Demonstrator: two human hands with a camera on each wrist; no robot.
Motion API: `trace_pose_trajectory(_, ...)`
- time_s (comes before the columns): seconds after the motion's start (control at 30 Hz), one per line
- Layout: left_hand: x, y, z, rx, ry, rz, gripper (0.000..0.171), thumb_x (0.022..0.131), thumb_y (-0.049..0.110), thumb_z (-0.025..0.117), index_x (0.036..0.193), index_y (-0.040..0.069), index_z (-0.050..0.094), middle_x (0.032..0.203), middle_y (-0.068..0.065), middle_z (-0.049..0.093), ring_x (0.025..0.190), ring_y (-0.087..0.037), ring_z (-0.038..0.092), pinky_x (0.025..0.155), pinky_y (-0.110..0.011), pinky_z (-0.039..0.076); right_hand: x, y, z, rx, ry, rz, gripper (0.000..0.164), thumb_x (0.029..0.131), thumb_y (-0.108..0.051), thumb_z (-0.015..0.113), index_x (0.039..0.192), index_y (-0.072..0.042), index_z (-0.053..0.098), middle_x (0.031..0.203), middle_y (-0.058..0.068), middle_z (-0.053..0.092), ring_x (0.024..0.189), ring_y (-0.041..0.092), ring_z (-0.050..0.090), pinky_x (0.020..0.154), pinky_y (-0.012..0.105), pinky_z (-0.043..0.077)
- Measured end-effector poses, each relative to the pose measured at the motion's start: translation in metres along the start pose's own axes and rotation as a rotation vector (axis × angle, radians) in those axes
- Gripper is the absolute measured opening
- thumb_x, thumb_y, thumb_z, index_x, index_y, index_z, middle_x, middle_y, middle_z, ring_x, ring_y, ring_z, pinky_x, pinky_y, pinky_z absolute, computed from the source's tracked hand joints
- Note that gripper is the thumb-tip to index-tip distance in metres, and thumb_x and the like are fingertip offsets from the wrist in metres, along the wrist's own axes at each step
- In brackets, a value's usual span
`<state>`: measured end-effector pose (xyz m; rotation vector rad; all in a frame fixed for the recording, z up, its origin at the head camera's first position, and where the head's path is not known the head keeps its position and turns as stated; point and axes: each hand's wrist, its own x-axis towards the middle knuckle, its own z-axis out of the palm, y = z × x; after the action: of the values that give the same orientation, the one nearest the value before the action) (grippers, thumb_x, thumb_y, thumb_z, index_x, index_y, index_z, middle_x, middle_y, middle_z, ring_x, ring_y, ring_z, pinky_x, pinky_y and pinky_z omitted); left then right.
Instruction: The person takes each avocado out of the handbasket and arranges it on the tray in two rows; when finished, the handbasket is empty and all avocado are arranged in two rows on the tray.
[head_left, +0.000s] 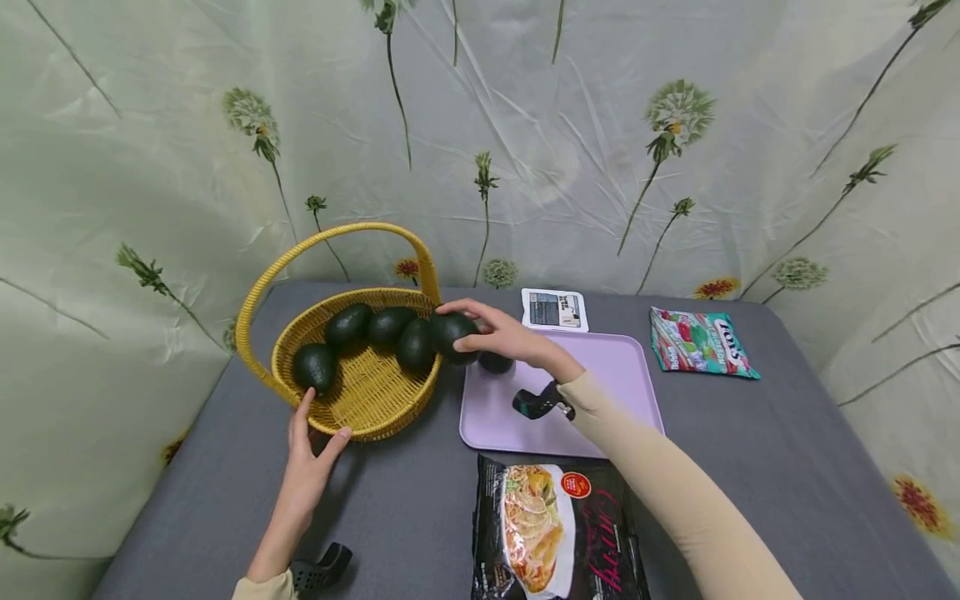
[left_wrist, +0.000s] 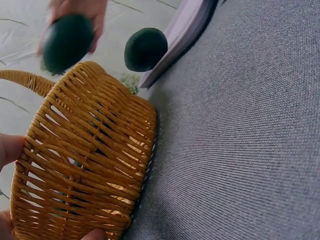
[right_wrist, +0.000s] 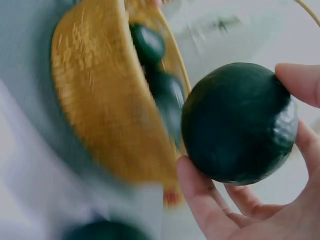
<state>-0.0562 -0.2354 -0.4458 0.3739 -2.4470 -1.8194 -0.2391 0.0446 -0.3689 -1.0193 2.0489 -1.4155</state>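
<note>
My right hand (head_left: pixel 506 333) grips a dark green avocado (head_left: pixel 453 338) above the right rim of a yellow wicker basket (head_left: pixel 375 392). In the right wrist view, thumb and fingers curl round this avocado (right_wrist: pixel 237 125). Several more avocados (head_left: pixel 348 326) lie along the basket's left, back and right sides. My left hand (head_left: pixel 306 467) holds the basket's near edge, its fingers at the rim and wall. Another avocado (left_wrist: pixel 145 49) sits at the left end of a lilac tray (head_left: pixel 573 392), partly hidden by my right hand in the head view.
A black noodle packet (head_left: pixel 558 533) lies in front of the tray. Behind the tray is a white labelled package (head_left: pixel 555 309). A teal candy bag (head_left: pixel 701 343) lies at the right. The basket's tall handle (head_left: pixel 258 292) arches over it, and a floral curtain (head_left: pixel 570 150) hangs behind the grey table.
</note>
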Motion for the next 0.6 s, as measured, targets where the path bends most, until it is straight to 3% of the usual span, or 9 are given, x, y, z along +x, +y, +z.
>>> trace_pose_trajectory(0.03,0.000,0.000,0.000,0.000,-0.001,-0.004,0.081,0.098,0.026,0.056,0.155,0.026,-0.002,0.156,-0.011,-0.016,0.141,-0.038,-0.006,0.105,-0.064,0.012,-0.010,0.004,-0.009,0.016,0.037,0.022,0.053,0.093,-0.018,0.062,0.143,-0.020,0.044,0.139,0.006,0.042,0.116,0.025,0.050,0.090,0.040,0.041)
trace_pose_trajectory(0.1,0.000,0.000,0.000,0.003,-0.003,-0.012,0.081,0.098,0.026,0.056,0.155,0.027,-0.002,0.156,-0.010,-0.016,0.141,-0.037,-0.006,0.105,-0.064,0.012,-0.029,0.014,-0.026,0.041,0.112,0.079,0.055,0.093,-0.019,0.061,0.144,-0.022,0.042,0.136,0.011,0.042,0.109,0.031,0.054,0.088,0.044,0.043)
trace_pose_trajectory(0.27,-0.001,0.000,-0.001,0.000,0.006,-0.001,0.081,0.098,0.025,0.056,0.155,0.025,-0.002,0.156,-0.012,-0.015,0.140,-0.040,-0.003,0.104,-0.064,0.013,-0.071,0.045,-0.053,0.033,0.268,0.215,0.056,0.094,-0.021,0.061,0.145,-0.018,0.039,0.134,0.020,0.039,0.116,0.035,0.044,0.089,0.048,0.043)
trace_pose_trajectory(0.43,-0.001,0.000,0.000,0.015,0.022,0.022,0.080,0.098,0.023,0.057,0.155,0.022,0.001,0.155,-0.015,-0.010,0.140,-0.040,-0.001,0.104,-0.064,0.014,-0.093,0.072,-0.059,-0.033,0.345,0.315,0.056,0.093,-0.022,0.062,0.144,-0.012,0.041,0.136,0.022,0.040,0.120,0.039,0.037,0.088,0.045,0.041)
trace_pose_trajectory(0.6,0.000,0.001,0.001,0.015,0.014,0.028,0.080,0.098,0.023,0.056,0.155,0.021,0.000,0.155,-0.017,-0.010,0.139,-0.042,-0.001,0.103,-0.065,0.014,-0.098,0.086,-0.055,-0.053,0.357,0.341,0.056,0.093,-0.019,0.062,0.143,-0.007,0.038,0.134,0.027,0.043,0.119,0.041,0.040,0.087,0.044,0.041)
